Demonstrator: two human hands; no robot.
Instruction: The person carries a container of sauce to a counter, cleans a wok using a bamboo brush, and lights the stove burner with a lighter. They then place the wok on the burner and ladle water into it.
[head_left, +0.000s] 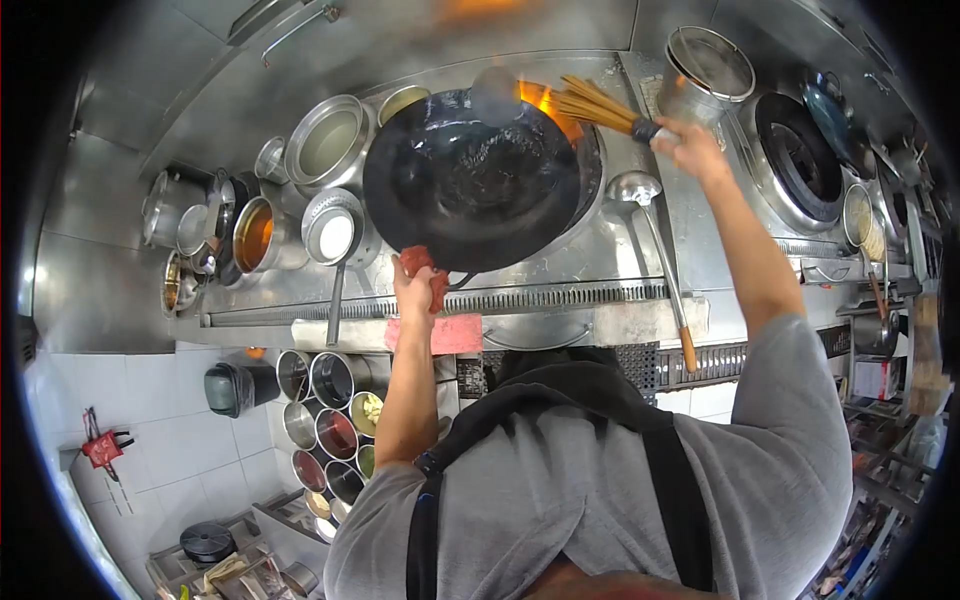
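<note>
Wok (440,205) sits beside flames (541,98); my left grip (415,290) is closed on red cloth (416,260) at its near rim, my right grip (690,148) around a bamboo brush (605,112) at its far right; bristles (585,100) straying nearer might singe.

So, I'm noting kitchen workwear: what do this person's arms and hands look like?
The left hand and right hand are ungloved. Short grey sleeves leave the forearms bare, with no watch visible. Black straps lie over the plain grey shirt.
</note>
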